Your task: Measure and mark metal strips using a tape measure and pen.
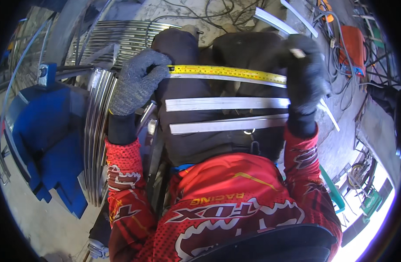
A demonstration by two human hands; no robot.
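Across the middle spread the person's dark cloth trousers (pixel 209 144), with a bundle of long, shiny metal tubes (pixel 97 139) on the left. At either side of the thighs are the left hand (pixel 139 81) and right hand (pixel 305 74), both in grey gloves. Two long, flat, pale strips (pixel 226 103) lie across the thighs, apart; beyond them, a yellow measuring tape (pixel 226 72) runs along a third pale strip (pixel 200 77). The left fingers pinch the tape's end; blur hides whether the right ones grip.
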